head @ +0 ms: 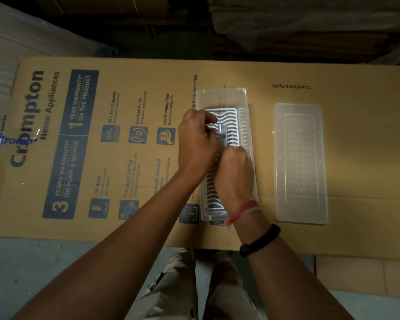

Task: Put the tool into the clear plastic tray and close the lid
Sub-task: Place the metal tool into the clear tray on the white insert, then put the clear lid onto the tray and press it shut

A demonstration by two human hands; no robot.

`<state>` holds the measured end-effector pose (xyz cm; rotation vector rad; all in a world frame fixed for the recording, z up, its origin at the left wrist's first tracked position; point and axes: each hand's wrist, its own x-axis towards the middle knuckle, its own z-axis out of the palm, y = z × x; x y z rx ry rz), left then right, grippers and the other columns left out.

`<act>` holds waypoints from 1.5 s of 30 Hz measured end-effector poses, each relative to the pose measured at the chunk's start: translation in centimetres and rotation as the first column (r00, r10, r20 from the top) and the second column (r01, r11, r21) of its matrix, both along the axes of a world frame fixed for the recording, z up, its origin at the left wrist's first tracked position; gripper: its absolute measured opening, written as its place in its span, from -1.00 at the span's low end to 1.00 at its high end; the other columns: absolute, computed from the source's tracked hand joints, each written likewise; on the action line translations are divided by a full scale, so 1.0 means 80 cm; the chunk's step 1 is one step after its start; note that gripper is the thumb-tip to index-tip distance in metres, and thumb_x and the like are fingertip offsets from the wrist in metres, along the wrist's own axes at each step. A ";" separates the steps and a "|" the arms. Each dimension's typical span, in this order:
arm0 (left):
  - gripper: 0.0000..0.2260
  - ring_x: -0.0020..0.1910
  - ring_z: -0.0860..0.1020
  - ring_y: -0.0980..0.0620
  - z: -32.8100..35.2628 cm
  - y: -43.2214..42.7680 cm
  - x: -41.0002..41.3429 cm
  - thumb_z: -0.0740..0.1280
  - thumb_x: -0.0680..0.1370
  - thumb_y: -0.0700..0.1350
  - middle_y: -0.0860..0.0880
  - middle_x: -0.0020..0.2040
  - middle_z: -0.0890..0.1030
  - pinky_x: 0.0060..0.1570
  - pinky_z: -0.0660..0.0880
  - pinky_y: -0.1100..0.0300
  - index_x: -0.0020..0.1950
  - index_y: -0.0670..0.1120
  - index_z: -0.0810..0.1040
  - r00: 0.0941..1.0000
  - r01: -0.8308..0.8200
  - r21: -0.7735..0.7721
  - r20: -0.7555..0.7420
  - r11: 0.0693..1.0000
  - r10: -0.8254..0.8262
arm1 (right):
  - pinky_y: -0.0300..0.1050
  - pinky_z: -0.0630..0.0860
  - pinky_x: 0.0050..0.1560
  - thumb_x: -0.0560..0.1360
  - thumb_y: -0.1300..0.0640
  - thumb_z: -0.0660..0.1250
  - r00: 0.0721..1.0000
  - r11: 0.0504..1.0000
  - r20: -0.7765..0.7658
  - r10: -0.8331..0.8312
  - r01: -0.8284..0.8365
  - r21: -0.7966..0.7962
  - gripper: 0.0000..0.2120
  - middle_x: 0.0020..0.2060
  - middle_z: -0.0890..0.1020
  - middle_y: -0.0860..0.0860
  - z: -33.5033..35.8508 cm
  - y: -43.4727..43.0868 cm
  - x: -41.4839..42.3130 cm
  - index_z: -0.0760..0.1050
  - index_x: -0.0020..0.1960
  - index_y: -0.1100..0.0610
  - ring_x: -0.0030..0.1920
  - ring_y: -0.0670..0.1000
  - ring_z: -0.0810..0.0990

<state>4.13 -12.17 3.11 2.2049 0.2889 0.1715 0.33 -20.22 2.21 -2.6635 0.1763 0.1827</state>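
You are holding the small grey metal tool (pixel 221 137) over the middle of the clear plastic tray (pixel 245 125), just above its white slotted insert (pixel 231 121). Your left hand (pixel 198 144) is pinching the tool's far end with curled fingers; your right hand (pixel 233 169) is wrapping its near end. This looks like the placing step. Next you will probably be releasing the tool flat, then reaching right for the clear rectangular lid (pixel 300 162), lying apart on the printed cardboard sheet (pixel 125 88).
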 end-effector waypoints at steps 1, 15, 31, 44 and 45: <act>-0.81 -0.15 0.55 0.00 0.000 0.000 0.000 0.31 0.42 -0.40 -0.16 -0.02 0.60 -0.17 0.39 0.44 -0.04 -0.20 0.61 1.000 0.005 -0.003 0.011 1.000 -0.005 | -0.02 0.54 -0.13 0.50 0.35 0.23 1.000 1.000 0.007 -0.001 0.001 0.008 -0.84 -0.03 0.58 0.24 0.004 -0.001 0.000 0.53 0.03 0.30 -0.06 0.22 0.61; -0.42 0.55 0.25 -0.13 -0.018 -0.002 -0.018 0.17 0.38 -0.50 -0.16 0.58 0.22 0.36 0.42 -0.20 0.37 -0.17 0.48 0.992 0.130 -0.066 0.001 0.989 -0.130 | 0.25 0.27 0.31 0.41 -0.06 0.41 0.975 0.962 0.005 -0.224 0.221 -0.162 -0.40 0.40 0.34 0.26 -0.014 -0.141 0.021 0.36 0.39 0.09 0.39 0.29 0.29; -0.55 0.36 0.16 0.56 -0.031 -0.002 -0.011 0.17 0.47 -0.45 -0.22 0.57 0.26 0.20 0.29 0.60 0.36 -0.29 0.45 0.982 0.148 -0.037 0.124 0.988 -0.143 | 0.37 0.15 0.30 0.36 -0.21 0.36 0.920 0.929 -0.181 -0.348 0.313 -0.195 -0.14 0.47 0.02 0.46 -0.041 -0.165 0.020 -0.01 0.52 -0.17 0.42 0.46 0.09; -0.63 0.46 0.29 0.17 -0.029 0.011 -0.015 0.12 0.60 -0.18 -0.12 0.52 0.37 0.44 0.23 0.33 0.37 -0.14 0.49 0.996 -0.005 -0.305 0.078 0.952 0.030 | 0.13 0.24 0.12 0.23 -0.38 0.37 0.963 0.960 0.006 -0.270 0.268 0.080 -0.16 0.19 0.34 0.16 0.047 -0.097 0.029 0.17 0.44 -0.23 0.24 0.24 0.26; -0.62 0.47 0.31 0.12 -0.029 0.012 -0.016 0.10 0.60 -0.17 -0.11 0.51 0.38 0.47 0.25 0.22 0.37 -0.15 0.49 0.997 -0.019 -0.324 0.066 0.946 0.043 | 0.13 0.25 0.13 0.23 -0.39 0.36 0.969 0.966 0.011 -0.248 0.246 0.082 -0.16 0.18 0.34 0.15 0.048 -0.084 0.026 0.17 0.43 -0.23 0.23 0.22 0.26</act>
